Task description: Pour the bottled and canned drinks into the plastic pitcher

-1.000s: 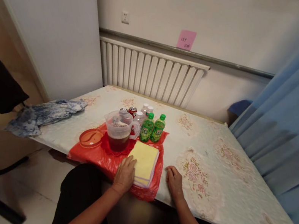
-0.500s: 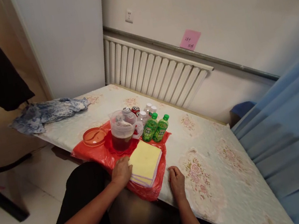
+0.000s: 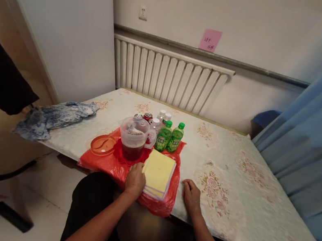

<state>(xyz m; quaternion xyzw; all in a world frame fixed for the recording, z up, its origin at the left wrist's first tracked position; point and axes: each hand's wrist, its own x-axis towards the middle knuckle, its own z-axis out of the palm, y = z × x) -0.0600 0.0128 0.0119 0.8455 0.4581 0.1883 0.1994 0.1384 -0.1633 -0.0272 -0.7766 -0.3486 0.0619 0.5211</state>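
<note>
My left hand (image 3: 135,180) is closed against the left edge of a stack of folded yellow cloths (image 3: 160,170). Its fingertips are hidden, so I cannot tell whether they grip a cloth. To the right of the stack, my right hand (image 3: 192,198) rests on the table edge with its fingers curled in and nothing showing in them. Under the cloths lies a red plastic bag (image 3: 98,165). Behind them stands a clear plastic pitcher (image 3: 134,152) holding brown liquid, in a red dish. An orange lid (image 3: 103,145) lies to its left.
Two green-capped bottles (image 3: 169,139), white-capped bottles (image 3: 155,123) and cans (image 3: 148,116) are grouped right of and behind the pitcher. A blue-white cloth (image 3: 60,116) lies at the table's far left. A radiator (image 3: 167,67) lines the wall; a blue curtain (image 3: 316,138) hangs at right.
The view has shifted slightly. My left hand sits a little closer in against the cloth stack. My right hand and the objects stay in place on the table.
</note>
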